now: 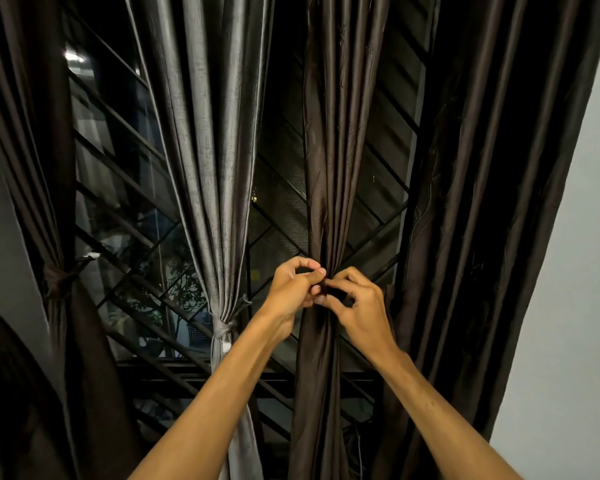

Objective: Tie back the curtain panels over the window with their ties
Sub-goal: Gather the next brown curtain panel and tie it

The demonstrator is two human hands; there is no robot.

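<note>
We note a dim room lit from the camera's side: soft sheen on the grey curtain panel (208,150), deep shadow in the brown curtain panel (329,168). One glare spot marks the dark window (118,216). Wide-angle distortion bows the edges.

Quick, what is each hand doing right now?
Left hand: pinching the tie on the gathered brown curtain panel.
Right hand: pinching the same tie.

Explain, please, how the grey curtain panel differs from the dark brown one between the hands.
The grey satin curtain panel is paler than the dark brown panel. A knotted tie cinches the grey; the left hand and right hand pinch the brown's waist. Both hang pleated.
</note>
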